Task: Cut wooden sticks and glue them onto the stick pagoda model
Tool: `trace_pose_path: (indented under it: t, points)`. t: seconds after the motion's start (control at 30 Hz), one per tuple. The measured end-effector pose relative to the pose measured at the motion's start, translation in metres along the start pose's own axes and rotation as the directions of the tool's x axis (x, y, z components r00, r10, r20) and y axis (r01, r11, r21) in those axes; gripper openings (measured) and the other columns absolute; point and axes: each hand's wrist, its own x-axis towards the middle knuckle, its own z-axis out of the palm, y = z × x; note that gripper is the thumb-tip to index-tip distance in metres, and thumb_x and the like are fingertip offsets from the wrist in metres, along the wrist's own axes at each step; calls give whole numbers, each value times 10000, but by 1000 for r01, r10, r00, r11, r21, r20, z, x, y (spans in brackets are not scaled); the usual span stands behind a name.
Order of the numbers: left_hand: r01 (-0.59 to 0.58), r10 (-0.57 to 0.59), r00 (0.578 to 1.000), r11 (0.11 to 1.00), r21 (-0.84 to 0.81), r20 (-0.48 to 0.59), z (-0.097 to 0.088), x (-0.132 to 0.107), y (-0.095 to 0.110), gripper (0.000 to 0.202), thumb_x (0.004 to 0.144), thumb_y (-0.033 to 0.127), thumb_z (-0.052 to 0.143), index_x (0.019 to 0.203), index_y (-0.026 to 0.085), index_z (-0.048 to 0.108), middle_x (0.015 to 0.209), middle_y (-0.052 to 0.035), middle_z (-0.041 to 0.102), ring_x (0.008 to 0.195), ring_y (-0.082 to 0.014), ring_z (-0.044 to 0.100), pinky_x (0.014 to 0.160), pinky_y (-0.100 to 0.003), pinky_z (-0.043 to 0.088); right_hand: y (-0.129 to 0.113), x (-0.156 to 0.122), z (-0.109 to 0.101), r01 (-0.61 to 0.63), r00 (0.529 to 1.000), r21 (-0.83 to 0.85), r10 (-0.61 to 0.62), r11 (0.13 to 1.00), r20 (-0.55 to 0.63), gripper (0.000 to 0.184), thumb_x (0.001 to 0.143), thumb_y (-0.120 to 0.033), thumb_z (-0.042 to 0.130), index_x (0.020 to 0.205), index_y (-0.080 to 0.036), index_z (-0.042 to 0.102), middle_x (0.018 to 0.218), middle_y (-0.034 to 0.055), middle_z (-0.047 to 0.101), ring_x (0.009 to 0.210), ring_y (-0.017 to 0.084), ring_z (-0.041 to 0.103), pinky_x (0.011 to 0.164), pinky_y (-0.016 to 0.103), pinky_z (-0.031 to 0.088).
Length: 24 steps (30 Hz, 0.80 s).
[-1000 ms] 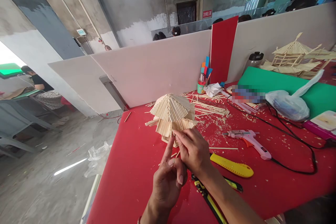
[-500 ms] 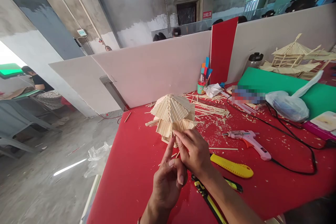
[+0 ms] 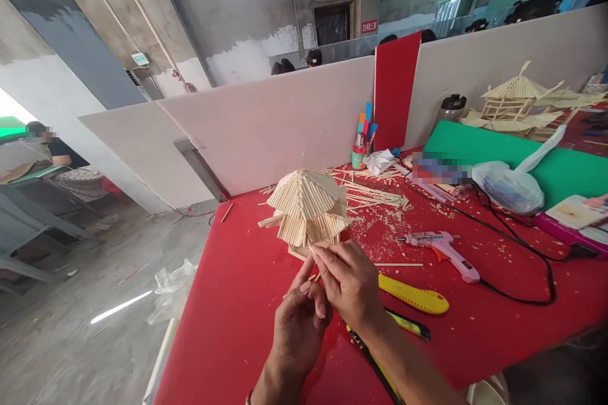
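Note:
A small model pavilion [image 3: 304,202] made of thin wooden sticks, with a tiered roof, stands on the red tabletop. Just in front of it, my right hand [image 3: 349,278] is closed in a pinch on a small pale wooden stick [image 3: 311,249], mostly hidden by the fingertips. My left hand [image 3: 301,323] is below, palm up, its index finger stretched toward the right fingertips and its other fingers curled in. Short stick pieces [image 3: 313,277] show by the left fingers; whether that hand grips them is unclear.
Right of my hands lie a yellow-handled tool [image 3: 413,294], box cutters [image 3: 408,324] and a pink glue gun [image 3: 446,250] with a black cord. Loose sticks [image 3: 375,193] and shavings lie behind. A white partition [image 3: 285,114] borders the table; another stick model [image 3: 515,98] stands far right.
The view has shifted slightly, moving the scene left. My right fingertips are a little lower and farther from the pavilion's eave; the left fingers have curled slightly more.

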Motion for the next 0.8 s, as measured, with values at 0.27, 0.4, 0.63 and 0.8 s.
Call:
trace_pose_path:
  t: [0.27,0.4,0.63,0.8]
  points:
    - [130,-130,991,990,54,-9,2,5,-7,258,767,384,727,814,144,648,596,31,547,419,-36,371,409,-166,245,-2,-18,-24,-110,991,113,100,987,92,168,960,-191,474,956,-200,642,840,32,637,794,150,546,729,286,444]
    - [150,-148,989,974,172,-24,-1,6,-10,310,757,358,754,676,140,549,592,26,545,421,-29,348,405,-162,245,6,-24,-37,-69,969,78,48,995,243,208,965,-221,466,905,-205,665,787,31,613,773,152,531,710,284,429]
    - [234,-235,972,947,218,-25,-5,7,-7,285,723,316,762,667,151,535,545,28,522,394,-31,314,352,-155,170,13,-27,-61,-100,897,25,80,995,435,248,982,-316,444,1085,-247,659,911,35,670,853,161,605,730,282,468]
    - [149,-141,989,968,201,-50,-4,7,-3,314,678,301,810,673,146,536,585,36,509,437,-24,335,390,-152,213,7,-68,-77,-15,880,-353,180,936,440,797,605,-651,764,1253,-226,579,1119,131,673,918,315,634,753,436,484]
